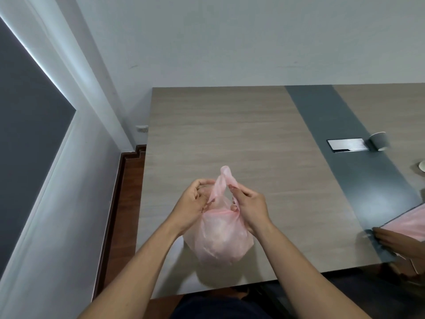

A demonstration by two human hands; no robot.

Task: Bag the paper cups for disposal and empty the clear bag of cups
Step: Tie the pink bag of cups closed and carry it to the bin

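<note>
Pale wall behind, dark window blind at the left of the frame; a wood-grain table (230, 134) with a dark grey strip (345, 139) fills the centre and right. Contents of the pink bag (218, 240) hard to make out through the thin plastic; only vague pale shapes. At the right edge, another person's hand (400, 242) and a second pink sheet (411, 222) are cut off by the frame. A round pale object at the far right edge is also cropped, unidentifiable. One grey paper cup (379, 141) lies on its side on the strip, just beside a shiny rectangular plate (347, 145) set in the table. Bag sits on the table near the lower centre of the frame, its handles (224, 180) twisted upward. Left hand (193, 203) closed, pinching the bag's left handle; right hand (250, 208) closed, fingers pinching the right handle at the bag's neck.
</note>
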